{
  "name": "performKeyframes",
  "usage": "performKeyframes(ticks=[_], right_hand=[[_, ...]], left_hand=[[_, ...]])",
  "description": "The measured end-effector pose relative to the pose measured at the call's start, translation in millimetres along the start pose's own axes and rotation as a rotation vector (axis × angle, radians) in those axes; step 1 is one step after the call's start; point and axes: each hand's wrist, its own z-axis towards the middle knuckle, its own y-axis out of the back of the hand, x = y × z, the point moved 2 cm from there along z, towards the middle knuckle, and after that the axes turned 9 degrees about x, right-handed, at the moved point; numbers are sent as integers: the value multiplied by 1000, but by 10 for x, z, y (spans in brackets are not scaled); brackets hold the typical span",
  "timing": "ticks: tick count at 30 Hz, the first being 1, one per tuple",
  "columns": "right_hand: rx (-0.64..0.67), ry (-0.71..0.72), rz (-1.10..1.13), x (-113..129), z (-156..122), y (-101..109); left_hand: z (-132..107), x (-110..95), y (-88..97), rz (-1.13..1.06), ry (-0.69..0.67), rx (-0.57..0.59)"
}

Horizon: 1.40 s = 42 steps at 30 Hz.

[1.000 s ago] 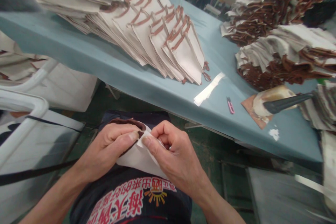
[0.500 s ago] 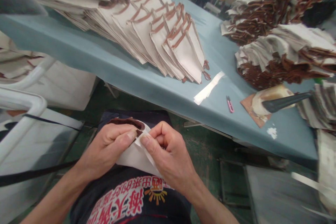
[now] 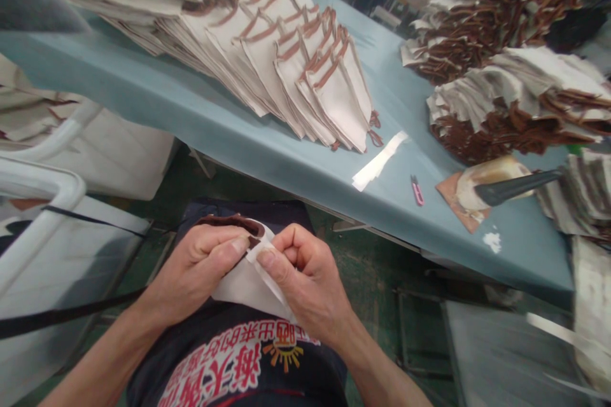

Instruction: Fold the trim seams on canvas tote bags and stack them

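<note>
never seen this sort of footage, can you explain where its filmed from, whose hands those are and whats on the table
No machine: every picture comes from one head-worn camera looking forward and down at the wearer's own bare hands. The left hand and right hand pinch a brown-edged white cloth piece between them. On the blue table are stacked cream fabric panels with brown trim, a white strip, pink thread snips and a dark-handled yellowish container.

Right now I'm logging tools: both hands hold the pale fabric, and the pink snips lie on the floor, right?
Wrong place: the pink snips lie on the blue table, as the head view shows. The left hand and right hand do hold the pale fabric.
</note>
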Motion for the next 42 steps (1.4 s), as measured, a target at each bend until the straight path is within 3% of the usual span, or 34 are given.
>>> performKeyframes(ticks=[16, 35, 42], right_hand=[[52, -49, 132, 30, 33, 16], [7, -60, -21, 32, 49, 12], [-71, -43, -128, 11, 33, -18]], left_hand=[[-26, 22, 0, -9, 21, 26], [1, -49, -13, 61, -36, 27], [20, -85, -24, 97, -78, 1]])
